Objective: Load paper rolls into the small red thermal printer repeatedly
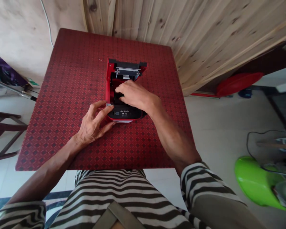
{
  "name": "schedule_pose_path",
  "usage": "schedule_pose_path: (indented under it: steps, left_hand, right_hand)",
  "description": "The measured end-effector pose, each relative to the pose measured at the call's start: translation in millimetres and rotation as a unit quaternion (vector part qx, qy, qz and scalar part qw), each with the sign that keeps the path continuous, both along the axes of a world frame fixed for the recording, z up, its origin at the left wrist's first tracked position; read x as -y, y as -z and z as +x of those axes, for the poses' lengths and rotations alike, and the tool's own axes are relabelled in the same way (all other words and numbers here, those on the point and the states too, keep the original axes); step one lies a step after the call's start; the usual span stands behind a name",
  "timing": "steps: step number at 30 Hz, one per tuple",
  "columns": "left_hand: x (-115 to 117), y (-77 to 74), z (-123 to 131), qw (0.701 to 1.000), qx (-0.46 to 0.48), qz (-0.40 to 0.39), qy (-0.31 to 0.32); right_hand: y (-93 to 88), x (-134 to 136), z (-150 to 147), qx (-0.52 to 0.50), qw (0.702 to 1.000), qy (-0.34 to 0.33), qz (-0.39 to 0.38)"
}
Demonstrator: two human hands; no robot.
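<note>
Red-and-black desktop printer [126,112], lid open, both hands on the unit.

The printer stands near the middle of the red patterned table [69,82], slightly toward its far edge, with the hinged lid [128,67] tipped back and away from the person. The right hand [133,94] lies palm-down over the open compartment, its fingers curled down into the cavity. Whether they close on anything inside cannot be told. The left hand [94,122] rests at the front-left corner of the housing, fingers spread apart, with its fingertips touching the black control panel and the heel of the hand on the table; it clamps nothing. Both forearms come out of striped sleeves. A wooden plank wall [205,31] runs behind the table. A dark chair [2,127] stands at the left, and a green plastic object [255,181] lies on the floor at the right.
</note>
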State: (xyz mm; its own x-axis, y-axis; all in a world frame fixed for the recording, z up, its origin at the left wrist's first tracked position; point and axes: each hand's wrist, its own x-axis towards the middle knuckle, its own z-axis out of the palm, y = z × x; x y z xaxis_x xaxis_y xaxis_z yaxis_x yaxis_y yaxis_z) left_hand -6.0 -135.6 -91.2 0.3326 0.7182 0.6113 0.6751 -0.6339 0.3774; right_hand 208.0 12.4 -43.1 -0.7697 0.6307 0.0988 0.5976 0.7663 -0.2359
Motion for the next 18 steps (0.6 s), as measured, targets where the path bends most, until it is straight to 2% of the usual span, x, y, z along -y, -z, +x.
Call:
schedule_pose_path:
  steps: [4,8,11,13,15,18]
  left_hand:
    - [-1,0.7,0,1.0,0.007,0.003,0.001]
    - [-1,1.4,0,1.0,0.003,-0.002,-0.005]
    - [-1,1.1,0,1.0,0.003,0.006,-0.007]
    - [-1,0.2,-1,1.0,-0.004,0.012,-0.007]
    - [-1,-1.0,-1,1.0,-0.015,0.012,-0.01]
    - [-1,-2.3,-1,1.0,-0.021,0.01,-0.014]
  right_hand:
    - [-8.8,12,-2,-0.014,0.999,0.04,0.008]
    - [-33.5,42,10,-0.087,0.991,0.098,0.037]
    - [-55.5,80,31,-0.238,0.959,0.152,0.03]
    - [-61.9,108,45,-0.339,0.923,0.177,-0.035]
    - [-55.5,137,55,-0.372,0.902,0.171,-0.14]
    - [-23.7,171,59,-0.331,0.902,0.147,-0.237]
